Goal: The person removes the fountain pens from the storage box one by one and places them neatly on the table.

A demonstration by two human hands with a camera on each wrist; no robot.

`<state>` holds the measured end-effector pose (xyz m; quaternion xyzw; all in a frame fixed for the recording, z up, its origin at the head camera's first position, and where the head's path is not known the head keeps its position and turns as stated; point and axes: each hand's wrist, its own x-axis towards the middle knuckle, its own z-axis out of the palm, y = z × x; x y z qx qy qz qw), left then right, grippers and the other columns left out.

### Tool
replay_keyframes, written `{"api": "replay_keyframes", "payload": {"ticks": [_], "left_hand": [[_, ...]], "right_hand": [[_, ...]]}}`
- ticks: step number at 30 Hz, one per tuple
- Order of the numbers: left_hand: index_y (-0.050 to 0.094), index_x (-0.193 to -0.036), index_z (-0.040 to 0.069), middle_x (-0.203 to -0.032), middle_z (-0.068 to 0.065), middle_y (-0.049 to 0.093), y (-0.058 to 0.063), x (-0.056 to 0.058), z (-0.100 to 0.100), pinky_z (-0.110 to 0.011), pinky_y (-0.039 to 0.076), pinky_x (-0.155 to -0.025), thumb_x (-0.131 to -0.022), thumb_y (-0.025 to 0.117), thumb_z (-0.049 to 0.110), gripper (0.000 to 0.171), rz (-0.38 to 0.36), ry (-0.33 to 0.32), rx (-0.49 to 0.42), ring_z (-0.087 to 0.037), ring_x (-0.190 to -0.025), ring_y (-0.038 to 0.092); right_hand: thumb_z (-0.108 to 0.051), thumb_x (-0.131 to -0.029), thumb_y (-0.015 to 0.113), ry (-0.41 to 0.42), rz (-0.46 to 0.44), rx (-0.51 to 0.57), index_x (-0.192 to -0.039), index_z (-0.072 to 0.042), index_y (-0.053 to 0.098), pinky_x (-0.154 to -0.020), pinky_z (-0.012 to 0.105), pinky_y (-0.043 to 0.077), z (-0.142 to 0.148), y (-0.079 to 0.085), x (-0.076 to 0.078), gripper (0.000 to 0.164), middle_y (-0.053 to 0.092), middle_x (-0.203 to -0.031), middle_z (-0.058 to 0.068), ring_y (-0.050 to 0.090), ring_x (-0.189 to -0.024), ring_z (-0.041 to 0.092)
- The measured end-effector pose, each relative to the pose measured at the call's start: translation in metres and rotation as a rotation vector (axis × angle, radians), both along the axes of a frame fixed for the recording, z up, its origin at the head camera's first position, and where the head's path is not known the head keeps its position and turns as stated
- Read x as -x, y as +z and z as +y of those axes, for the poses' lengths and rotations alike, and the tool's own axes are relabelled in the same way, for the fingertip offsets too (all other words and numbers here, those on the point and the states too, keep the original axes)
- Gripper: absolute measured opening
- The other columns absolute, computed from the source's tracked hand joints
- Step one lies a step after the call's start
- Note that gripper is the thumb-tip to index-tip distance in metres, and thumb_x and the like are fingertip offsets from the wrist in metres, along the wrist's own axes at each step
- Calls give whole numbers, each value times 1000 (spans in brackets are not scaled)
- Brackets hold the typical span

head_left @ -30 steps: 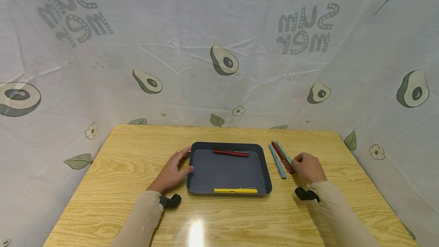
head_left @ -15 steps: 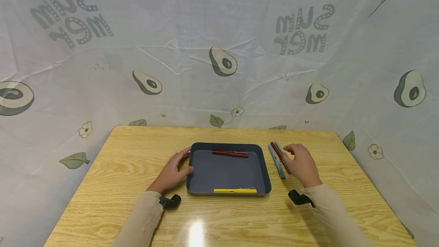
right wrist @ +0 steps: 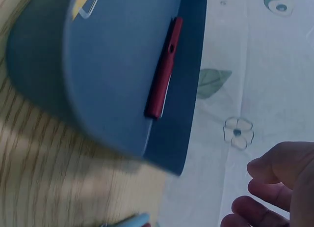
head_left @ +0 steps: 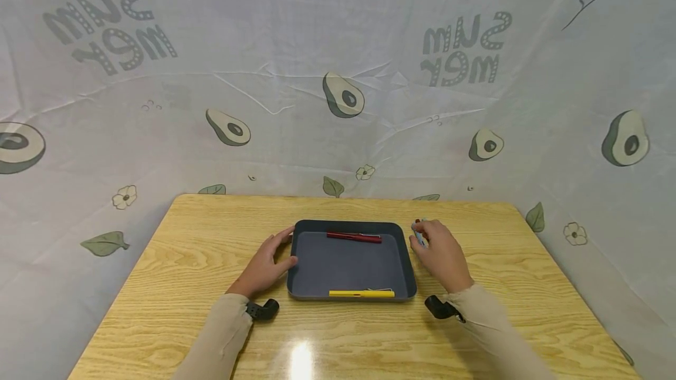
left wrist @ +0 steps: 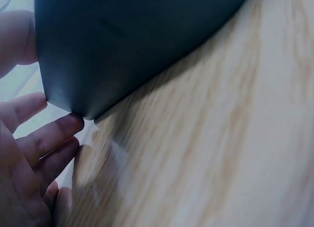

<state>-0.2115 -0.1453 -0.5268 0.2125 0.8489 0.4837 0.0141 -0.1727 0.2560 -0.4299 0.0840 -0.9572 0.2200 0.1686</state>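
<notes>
A dark grey tray (head_left: 348, 263) lies on the table with a dark red pen (head_left: 354, 237) near its far side and a yellow pen (head_left: 361, 294) along its near side. My left hand (head_left: 266, 265) rests at the tray's left wall, thumb at the rim and fingers fairly straight against the outside. Just right of the tray, my right hand (head_left: 440, 253) is over the loose pens, its fingers loosely bent and holding nothing that I can see. Part of a light blue pen (right wrist: 131, 222) shows beneath it; the other loose pens are mostly hidden by the hand.
The wooden table (head_left: 338, 339) is backed by a pale curtain (head_left: 296, 46) printed with avocados, leaves and flowers. A black wrist camera (head_left: 442, 308) sits on the right wrist, and another black wrist camera (head_left: 262, 309) on the left.
My right hand has moved left from the right side of the loose pens to over them, covering most of them, and its fingers have loosened. The left hand and the tray have stayed put.
</notes>
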Motion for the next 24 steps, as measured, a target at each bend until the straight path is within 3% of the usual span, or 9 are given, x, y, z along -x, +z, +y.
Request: {"api": "replay_keyframes", "payload": {"ticks": [11, 16, 24], "left_hand": [[33, -163, 18, -154, -14, 50, 0, 3, 1, -54, 10, -130, -101, 71, 29, 74, 2, 1, -10, -35, -147, 41], [34, -163, 20, -153, -13, 51, 2, 4, 1, -52, 10, -130, -101, 70, 28, 73, -9, 7, -9, -34, -148, 40], [34, -163, 20, -153, -12, 52, 1, 2, 2, -52, 10, -130, -101, 71, 29, 73, -15, 8, -19, -34, -146, 41]], "right_hand": [[-17, -95, 77, 66, -4, -53, -119, -4, 72, -72, 45, 59, -40, 4, 17, 28, 67, -117, 15, 66, -94, 29], [-15, -92, 80, 117, -18, -135, -111, -5, 73, -65, 40, 57, -61, 2, 32, 23, 68, -104, 12, 64, -80, 24], [-9, -91, 80, 141, -213, -303, -97, -5, 73, -64, 38, 57, -74, -7, 53, 9, 68, -89, 9, 63, -73, 21]]}}
